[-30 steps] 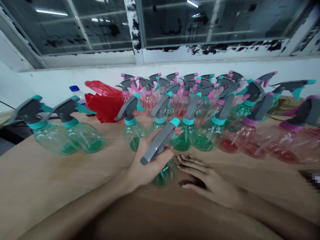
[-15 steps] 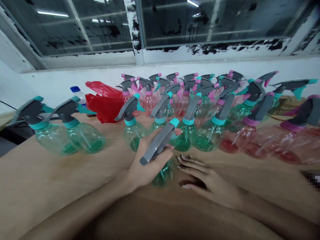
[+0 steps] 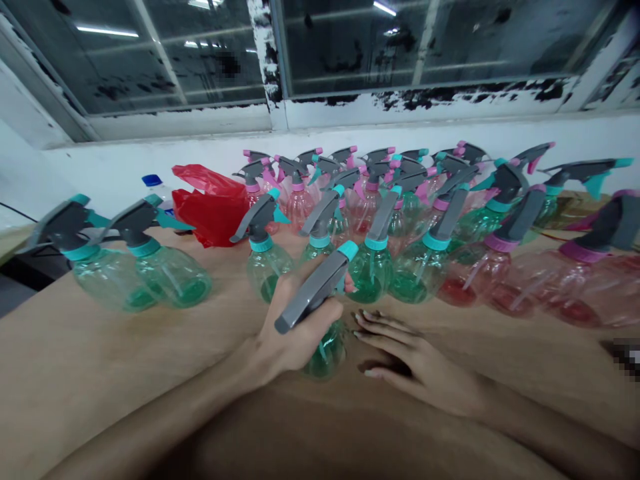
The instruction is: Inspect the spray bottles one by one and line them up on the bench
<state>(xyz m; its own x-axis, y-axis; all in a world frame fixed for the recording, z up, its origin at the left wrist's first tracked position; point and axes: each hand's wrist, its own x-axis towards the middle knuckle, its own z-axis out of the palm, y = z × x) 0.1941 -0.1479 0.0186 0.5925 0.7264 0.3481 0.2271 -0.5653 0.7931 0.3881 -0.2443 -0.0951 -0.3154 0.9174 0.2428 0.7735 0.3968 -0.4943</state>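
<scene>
My left hand (image 3: 293,327) is wrapped round the neck of a green spray bottle (image 3: 327,347) with a grey trigger head (image 3: 313,287) and a teal nozzle. The bottle stands on the wooden table (image 3: 100,360) just in front of me. A finger lies by the trigger. My right hand (image 3: 415,363) rests flat on the table right beside the bottle, fingers stretched out and holding nothing.
Several green and pink spray bottles (image 3: 380,240) crowd the table behind my hands, up to the white wall. Two green bottles (image 3: 145,267) stand apart at the left. A red plastic bag (image 3: 210,203) and a blue-capped bottle (image 3: 150,181) lie at the back left.
The grey trigger head in my left hand has tipped slightly left and down. My right hand has stayed where it was.
</scene>
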